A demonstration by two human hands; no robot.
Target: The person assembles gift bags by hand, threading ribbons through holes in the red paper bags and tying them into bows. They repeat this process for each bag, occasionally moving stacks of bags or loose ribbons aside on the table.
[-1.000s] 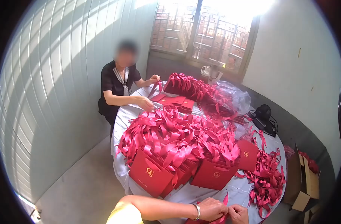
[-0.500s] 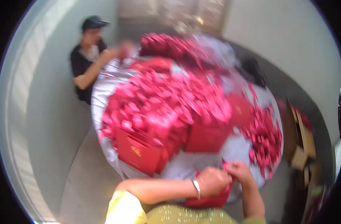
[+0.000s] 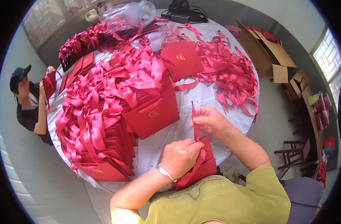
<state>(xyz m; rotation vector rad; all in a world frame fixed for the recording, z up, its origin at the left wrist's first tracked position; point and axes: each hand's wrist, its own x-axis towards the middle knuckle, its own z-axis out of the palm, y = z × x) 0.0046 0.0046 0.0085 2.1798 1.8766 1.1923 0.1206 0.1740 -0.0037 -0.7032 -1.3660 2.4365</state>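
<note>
A red paper gift bag rests against my front at the near table edge. My left hand, with a silver bangle at the wrist, is closed on a pink-red ribbon at the bag. Just beyond it, my right hand pinches the same ribbon between thumb and fingers, its pointed end standing upward. Part of the bag is hidden behind my left hand and the ribbon. To the left stand packed rows of red gift bags with ribbon handles.
A heap of loose ribbons lies on the round, white-covered table, near a flat red bag. Clear plastic lies at the back. Across the left side, a person holds a red bag. Cardboard boxes stand right.
The view has swung right and steadied, so the table's contents appear further left. My right hand has moved up and away from my left, with the ribbon stretched between them.
</note>
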